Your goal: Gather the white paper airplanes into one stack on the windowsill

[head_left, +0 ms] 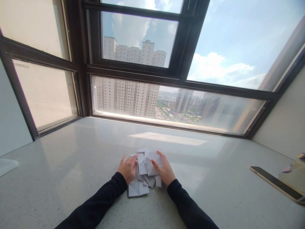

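A loose heap of folded white paper pieces (138,189) lies on the pale speckled counter, several overlapping at different angles. My right hand (166,170) grips a squarish folded paper (152,167) at the heap's top right, thumb across its face and fingers around its far edge. On the left side of the heap, my left hand (128,168) has bent fingers closed at the edge of a smaller folded paper (142,164). Its thumb is partly hidden. The lower pieces are mostly covered by those above.
Toward the right edge, a phone (274,179) lies on the counter (209,197) beside a partly cut-off translucent object (294,173). A white rounded object (7,166) sits at the left edge. Dark-framed windows (143,71) border the counter's far side, and sunlight falls there.
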`<state>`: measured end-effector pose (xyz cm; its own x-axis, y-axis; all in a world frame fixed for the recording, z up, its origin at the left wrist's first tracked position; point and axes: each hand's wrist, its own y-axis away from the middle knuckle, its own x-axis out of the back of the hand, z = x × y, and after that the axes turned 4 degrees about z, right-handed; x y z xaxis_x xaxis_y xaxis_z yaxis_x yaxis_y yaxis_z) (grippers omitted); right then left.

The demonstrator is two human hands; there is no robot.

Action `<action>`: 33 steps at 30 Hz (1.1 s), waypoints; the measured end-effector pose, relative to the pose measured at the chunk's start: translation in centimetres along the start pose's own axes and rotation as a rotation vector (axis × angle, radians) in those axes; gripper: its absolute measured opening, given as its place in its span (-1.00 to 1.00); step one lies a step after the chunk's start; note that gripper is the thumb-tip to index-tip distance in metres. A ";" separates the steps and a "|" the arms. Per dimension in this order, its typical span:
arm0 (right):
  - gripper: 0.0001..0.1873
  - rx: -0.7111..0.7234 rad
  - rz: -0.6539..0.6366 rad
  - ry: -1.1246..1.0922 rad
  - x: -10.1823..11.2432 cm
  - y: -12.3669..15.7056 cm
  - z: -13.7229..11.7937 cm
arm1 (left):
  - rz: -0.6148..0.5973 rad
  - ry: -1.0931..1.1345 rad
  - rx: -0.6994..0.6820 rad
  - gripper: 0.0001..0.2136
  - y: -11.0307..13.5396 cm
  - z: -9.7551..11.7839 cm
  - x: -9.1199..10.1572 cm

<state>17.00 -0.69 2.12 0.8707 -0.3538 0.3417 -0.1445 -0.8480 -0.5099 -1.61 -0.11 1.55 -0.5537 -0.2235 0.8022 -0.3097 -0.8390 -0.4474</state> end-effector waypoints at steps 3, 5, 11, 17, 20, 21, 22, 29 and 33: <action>-0.51 -0.021 0.019 0.231 0.2 0.2 0.4 | 0.098 -0.001 0.085 -0.70 -0.1 0.4 1.1; -0.53 -0.059 0.033 0.357 0.6 0.1 0.7 | 0.105 -0.002 0.015 -0.65 0.1 0.4 1.4; -0.53 -0.126 0.019 0.459 0.9 0.1 1.0 | -0.077 -0.030 -0.350 0.00 1.3 -0.8 0.5; -0.56 -0.077 -0.142 0.448 0.0 0.7 -0.4 | -0.153 -0.133 -0.215 -0.12 0.4 -2.1 0.3; -0.57 -0.090 -0.079 0.540 0.2 0.7 -1.1 | -0.161 -0.119 -0.181 -0.17 0.1 -1.9 0.5; -0.57 -0.086 -0.052 0.558 0.3 0.6 -1.2 | -0.151 -0.110 -0.148 -0.21 0.1 -1.8 0.5; -0.56 -0.079 -0.040 0.560 0.4 0.6 -1.2 | -0.132 -0.102 -0.098 -0.26 0.0 -1.7 0.5; -0.37 0.120 -0.209 0.424 -0.6 1.4 -0.5 | -0.018 0.006 0.129 -0.53 -0.2 -1.3 0.3; -0.40 0.176 -0.256 0.316 -1.1 1.6 -0.5 | 0.059 0.044 0.088 -0.60 -0.2 -0.8 0.6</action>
<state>15.59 -1.84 1.32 0.6773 -0.2673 0.6855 0.1635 -0.8537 -0.4944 -2.52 0.31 1.76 -0.6031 -0.2532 0.7564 -0.2078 -0.8657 -0.4554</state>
